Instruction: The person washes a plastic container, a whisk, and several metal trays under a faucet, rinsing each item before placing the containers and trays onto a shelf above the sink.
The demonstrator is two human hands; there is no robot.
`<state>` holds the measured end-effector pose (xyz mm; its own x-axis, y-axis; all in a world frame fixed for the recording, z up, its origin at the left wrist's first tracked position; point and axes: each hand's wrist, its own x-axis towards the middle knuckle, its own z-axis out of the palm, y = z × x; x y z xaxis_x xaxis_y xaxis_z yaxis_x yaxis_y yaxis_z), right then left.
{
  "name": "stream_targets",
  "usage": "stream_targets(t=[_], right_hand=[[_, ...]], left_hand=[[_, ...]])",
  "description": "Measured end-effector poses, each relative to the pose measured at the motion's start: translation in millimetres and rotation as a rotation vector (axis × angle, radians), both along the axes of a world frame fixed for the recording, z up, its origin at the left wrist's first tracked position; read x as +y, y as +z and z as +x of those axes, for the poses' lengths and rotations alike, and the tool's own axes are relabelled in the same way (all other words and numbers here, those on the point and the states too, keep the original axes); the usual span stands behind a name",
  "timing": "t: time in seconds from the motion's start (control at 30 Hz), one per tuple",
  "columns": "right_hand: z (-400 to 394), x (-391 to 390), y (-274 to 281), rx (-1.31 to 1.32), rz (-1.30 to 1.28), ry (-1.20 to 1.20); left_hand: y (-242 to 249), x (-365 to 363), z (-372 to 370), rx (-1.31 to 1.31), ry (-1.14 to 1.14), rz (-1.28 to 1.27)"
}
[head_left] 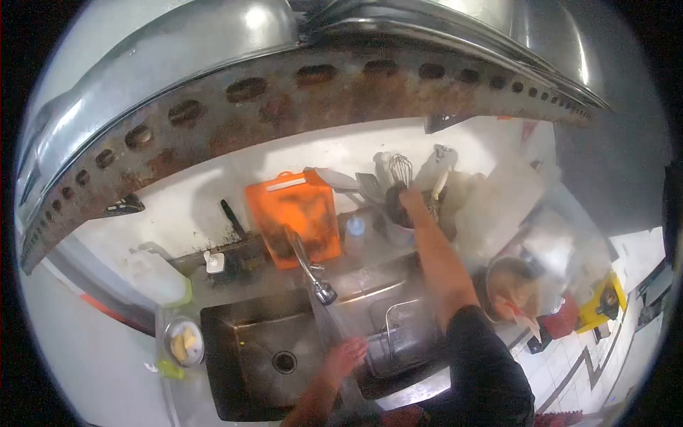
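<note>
My right arm stretches to the back counter, where my right hand is closed among the utensils in a holder. A wire whisk rises just above my fingers; whether they grip it or another handle I cannot make out. Flat spatulas lean to the left of the hand. My left hand lies with fingers stretched out over the divider between the two sink basins, holding nothing. To its left is the dark sink basin with a drain. A wire rack sits in the right basin.
A faucet arches over the divider, before an orange cutting board. Overhead runs a rusty perforated shelf. A metal bowl with yellow pieces stands left, a soap pump behind. Right are a large pot and plastic bags.
</note>
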<state>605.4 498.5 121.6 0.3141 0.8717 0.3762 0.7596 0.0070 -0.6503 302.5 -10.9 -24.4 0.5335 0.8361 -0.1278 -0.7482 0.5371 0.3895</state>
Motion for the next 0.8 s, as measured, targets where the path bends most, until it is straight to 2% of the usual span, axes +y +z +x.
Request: stream_targets(t=[0.03, 0.13, 0.17, 0.23, 0.3, 0.37, 0.43, 0.47, 0.5, 0.53, 0.57, 0.6, 0.63, 0.73, 0.8], right_hand=[[-6, -20, 32, 0.179, 0.158, 0.092], [-25, -104, 122, 0.138, 0.138, 0.235], [-29, -125, 147, 0.144, 0.143, 0.243], [-38, -167, 152, 0.339, 0.236, 0.138], [-36, -205, 131, 0.209, 0.417, 0.067], [-35, -253, 79, 0.499, 0.43, 0.142], [-39, -316, -2, 0.763, 0.409, 0.043], [-36, -339, -63, 0.906, 0.308, -0.19], [-34, -369, -119, 0.815, 0.34, -0.382], [-34, -415, -123, 0.57, -0.279, -0.694], [-33, -437, -145, 0.476, -0.53, -0.746], [-33, -447, -162, 0.454, -0.617, -0.733], [-33, -450, -171, 0.432, -0.641, -0.701], [-30, -440, -187, 0.372, -0.672, -0.618], [-28, -435, -192, 0.344, -0.694, -0.568]], left_hand=[[1, -3, 1, 0.007, -0.018, 0.106], [-33, -7, 1, -0.089, 0.014, 0.095], [-27, -6, 2, -0.025, 0.045, 0.088], [7, 6, 6, 0.125, 0.132, 0.105], [39, 14, 7, 0.201, 0.218, 0.149], [63, 26, 8, 0.177, 0.276, 0.116], [78, 38, -1, 0.111, 0.337, 0.049], [78, 40, -8, 0.08, 0.34, 0.032], [78, 38, -16, 0.052, 0.349, 0.015], [78, 33, -24, 0.026, 0.361, -0.002], [86, 26, -31, 0.095, 0.373, -0.064], [100, 18, -37, 0.164, 0.387, -0.124], [107, 10, -44, 0.233, 0.401, -0.183], [58, -32, -94, 0.493, 0.266, -0.017], [119, -54, -88, 1.126, 0.089, 0.047]])
